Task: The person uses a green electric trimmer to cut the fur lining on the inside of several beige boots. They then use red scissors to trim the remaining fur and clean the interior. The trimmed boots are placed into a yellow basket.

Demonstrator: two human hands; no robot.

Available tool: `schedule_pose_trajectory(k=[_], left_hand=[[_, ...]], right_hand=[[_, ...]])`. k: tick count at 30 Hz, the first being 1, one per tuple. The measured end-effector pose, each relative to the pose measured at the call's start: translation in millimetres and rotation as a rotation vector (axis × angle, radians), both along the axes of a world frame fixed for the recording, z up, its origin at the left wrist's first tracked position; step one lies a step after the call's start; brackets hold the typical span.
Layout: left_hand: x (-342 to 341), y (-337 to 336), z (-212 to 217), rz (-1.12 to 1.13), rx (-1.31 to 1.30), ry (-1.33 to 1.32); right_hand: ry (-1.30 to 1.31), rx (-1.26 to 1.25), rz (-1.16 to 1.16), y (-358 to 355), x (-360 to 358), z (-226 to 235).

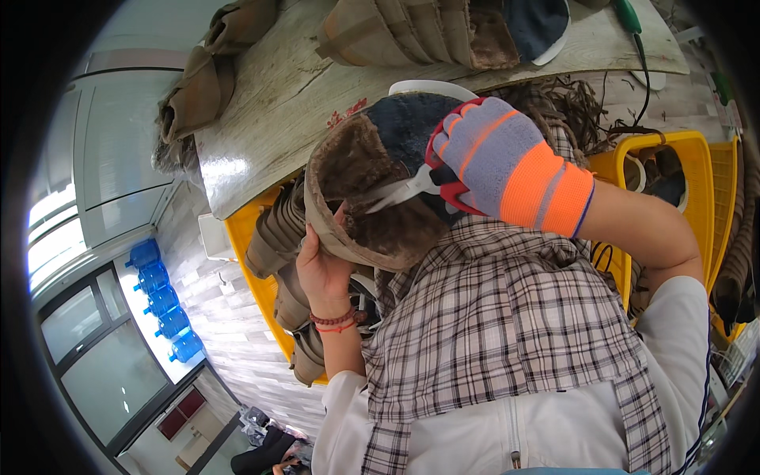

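Nearest to the camera are the person's checked apron (507, 317) and white jacket (467, 419). Just beyond the apron is the furry piece (384, 229), held up before the table's near edge; whether it touches the table, I cannot tell. Its brown lined side is turned to the camera. The left hand (323, 269), bare and with a bracelet (336, 319) at the wrist, grasps its rim. The right hand (507, 162), in a grey and orange glove, is clenched around the red handles of the scissors (412, 188), whose blades reach into the piece.

On the table (261, 142), a nested stack (412, 32) lies along the near edge, and a green tool (628, 16) lies near the right corner. Brown bundles (198, 99) hang at the left edge. Below, one yellow crate (244, 233) with similar pieces stands under the left corner, another crate (698, 158) under the right. Farther left, blue bottles (162, 299) stand in a row.
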State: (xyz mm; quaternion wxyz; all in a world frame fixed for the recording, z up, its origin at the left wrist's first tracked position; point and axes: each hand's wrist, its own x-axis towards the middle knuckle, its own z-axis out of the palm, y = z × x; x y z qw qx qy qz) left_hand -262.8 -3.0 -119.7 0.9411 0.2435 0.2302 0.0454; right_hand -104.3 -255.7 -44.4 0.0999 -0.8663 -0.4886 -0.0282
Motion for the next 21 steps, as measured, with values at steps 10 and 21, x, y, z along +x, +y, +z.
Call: schedule_pose_trajectory(k=[10,21], left_hand=[[2,-1,1,0.003,-0.008,0.002],[-3,-1,2,-0.014,0.018,0.000]], right_hand=[[0.097,-0.047,0.034,9,-10,-13],[0.214,0.171,-0.103,-26,-7,2]])
